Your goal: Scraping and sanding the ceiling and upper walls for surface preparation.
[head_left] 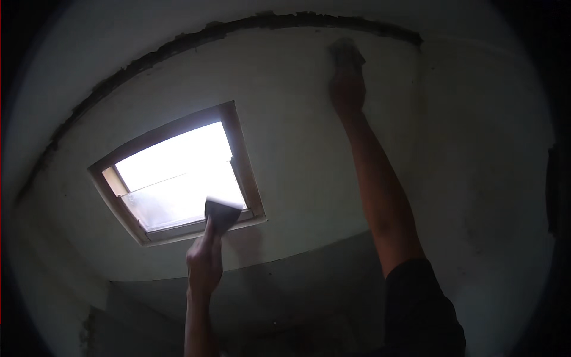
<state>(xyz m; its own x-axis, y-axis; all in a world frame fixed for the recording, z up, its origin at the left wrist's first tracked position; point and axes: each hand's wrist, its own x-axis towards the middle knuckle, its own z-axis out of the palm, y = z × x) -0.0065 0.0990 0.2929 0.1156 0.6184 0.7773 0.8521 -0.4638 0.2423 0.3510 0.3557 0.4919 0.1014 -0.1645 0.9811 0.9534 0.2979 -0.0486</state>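
Observation:
My left hand (204, 265) is raised below the window, its fingers closed round the handle of a putty knife (222, 216). The knife's wide, flared blade points upward and stands out dark against the bright pane. My right arm stretches high up to the pale wall (297, 113). At its end my right hand (347, 92) is closed, just under the dark band at the top of the wall. A greyish thing (346, 55) shows at its fingers, against or close to the wall. Motion blur and dim light hide what kind of thing it is.
A window (250, 178) with a brownish frame and bright glass is set in the wall at left. A rough dark strip (262, 22) curves along the wall's top edge. Lower down, the wall turns darker grey (309, 268). A dark object (553, 190) stands at the far right rim.

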